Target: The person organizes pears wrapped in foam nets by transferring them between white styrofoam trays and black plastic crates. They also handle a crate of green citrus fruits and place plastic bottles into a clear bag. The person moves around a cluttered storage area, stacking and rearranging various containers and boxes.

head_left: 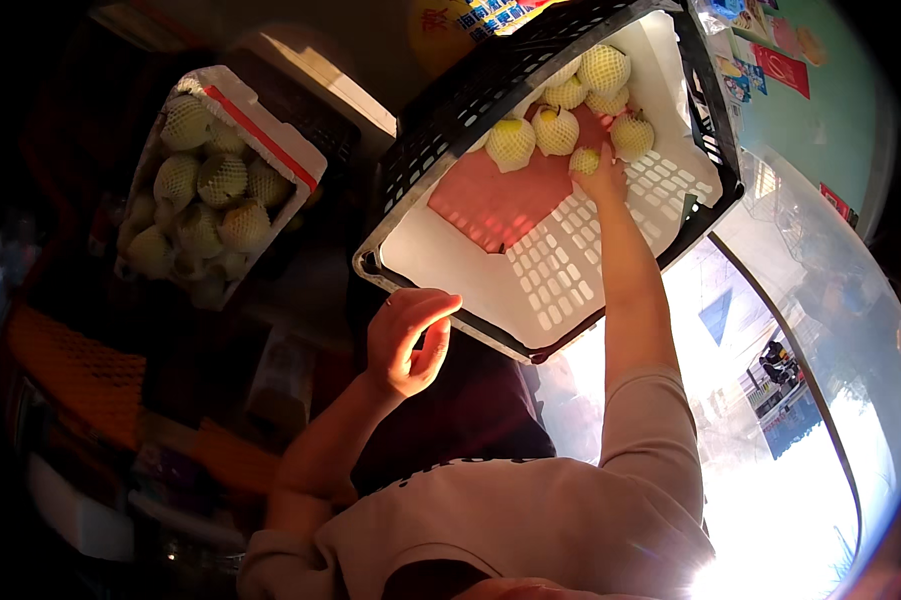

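Note:
A black plastic crate (544, 351) stands tilted before me, lined with white sheeting (450, 274) and a red sheet (488, 199). Several pale yellow fruits (510, 142), which look like pears, lie toward its far side in foam net sleeves. My right hand (606, 180) reaches into the crate and has its fingers around one small netted fruit (585, 160). Another netted fruit (632, 136) lies just beyond those fingers. Outside the crate's near rim, my left hand (413, 345) is raised with bent fingers, thumb apart, holding nothing.
To the left, a white foam box (259, 131) with a red stripe holds several netted fruits (221, 180). A curved transparent sheet (810, 262) rises at the right, beside a pale green surface (833, 90) with small packets. Orange mesh (75, 367) lies at lower left.

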The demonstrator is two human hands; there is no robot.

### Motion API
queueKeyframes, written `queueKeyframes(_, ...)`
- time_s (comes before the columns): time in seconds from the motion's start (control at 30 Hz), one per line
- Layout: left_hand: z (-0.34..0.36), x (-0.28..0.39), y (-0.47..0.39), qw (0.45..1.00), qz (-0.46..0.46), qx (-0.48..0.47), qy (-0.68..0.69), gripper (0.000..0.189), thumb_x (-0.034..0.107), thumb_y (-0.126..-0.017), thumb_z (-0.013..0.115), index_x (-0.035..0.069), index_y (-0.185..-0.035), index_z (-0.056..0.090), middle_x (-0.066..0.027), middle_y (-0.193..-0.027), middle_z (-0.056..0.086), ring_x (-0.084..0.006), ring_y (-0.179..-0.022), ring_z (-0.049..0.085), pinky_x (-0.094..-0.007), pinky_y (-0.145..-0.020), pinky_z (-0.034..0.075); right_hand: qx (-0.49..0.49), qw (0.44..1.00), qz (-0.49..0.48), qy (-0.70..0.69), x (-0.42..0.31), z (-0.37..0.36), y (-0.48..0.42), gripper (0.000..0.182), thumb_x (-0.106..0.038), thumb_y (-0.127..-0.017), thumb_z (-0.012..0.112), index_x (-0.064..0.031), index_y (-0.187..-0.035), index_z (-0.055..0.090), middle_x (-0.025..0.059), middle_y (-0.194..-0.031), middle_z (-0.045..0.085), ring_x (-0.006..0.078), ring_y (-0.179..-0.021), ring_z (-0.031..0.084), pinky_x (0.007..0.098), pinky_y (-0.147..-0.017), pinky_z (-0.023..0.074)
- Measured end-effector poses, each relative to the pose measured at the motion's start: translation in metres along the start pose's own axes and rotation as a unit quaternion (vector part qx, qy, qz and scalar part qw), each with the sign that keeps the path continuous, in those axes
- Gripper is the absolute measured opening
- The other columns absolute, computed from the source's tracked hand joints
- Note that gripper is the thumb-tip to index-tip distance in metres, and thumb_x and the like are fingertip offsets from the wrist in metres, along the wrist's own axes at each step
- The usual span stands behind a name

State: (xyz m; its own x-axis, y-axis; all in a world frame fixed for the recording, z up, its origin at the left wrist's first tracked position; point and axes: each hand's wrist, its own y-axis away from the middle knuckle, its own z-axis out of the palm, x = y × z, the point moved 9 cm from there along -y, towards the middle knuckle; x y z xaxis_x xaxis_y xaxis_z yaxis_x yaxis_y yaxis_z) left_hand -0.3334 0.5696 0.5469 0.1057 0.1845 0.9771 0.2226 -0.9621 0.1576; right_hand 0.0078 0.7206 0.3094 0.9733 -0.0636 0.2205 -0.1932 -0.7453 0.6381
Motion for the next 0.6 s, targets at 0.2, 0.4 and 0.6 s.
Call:
queueKeyframes(0.2, 0.089, -0.061, -0.008, 0.938, -0.288, -0.137, 0.135, 0.034, 0.017, -0.084, 0.050, 0.004, -0.115, 0.043, -0.0138, -0.109, 0.046, -0.0202, -0.098, 0.047, -0.0312, -0.080, 0.041, -0.086, 0.996, -0.003, -0.025, 0.007, 0.024, -0.022, 0.076, -0.041, -0.056, 0.067, -0.0027, -0.117, 0.040, 0.0212, -0.108, 0.051, 0.0343, -0.099, 0.051, 0.0389, -0.083, 0.0409)
queueKeyframes(0.4, 0.123, -0.106, 0.025, 0.758, -0.551, -0.007, 0.349, 0.075, 0.053, -0.072, 0.058, 0.009, -0.126, 0.029, -0.0150, -0.127, 0.030, -0.0263, -0.121, 0.029, -0.0431, -0.091, 0.036, -0.381, 0.800, -0.179, -0.428, -0.091, -0.052, 0.141, 0.067, -0.033, -0.070, 0.068, -0.0056, -0.121, 0.035, 0.0096, -0.112, 0.044, 0.0191, -0.107, 0.042, 0.0321, -0.090, 0.0340)
queueKeyframes(0.6, 0.105, -0.067, 0.007, 0.608, -0.420, -0.108, 0.665, 0.078, 0.052, -0.070, 0.060, 0.005, -0.125, 0.030, -0.0164, -0.117, 0.044, -0.0272, -0.104, 0.049, -0.0428, -0.083, 0.045, -0.138, 0.901, -0.147, -0.385, -0.076, -0.035, 0.041, 0.074, -0.040, -0.075, 0.060, -0.0033, -0.130, 0.025, 0.0165, -0.131, 0.030, 0.0249, -0.121, 0.029, 0.0340, -0.098, 0.0250)
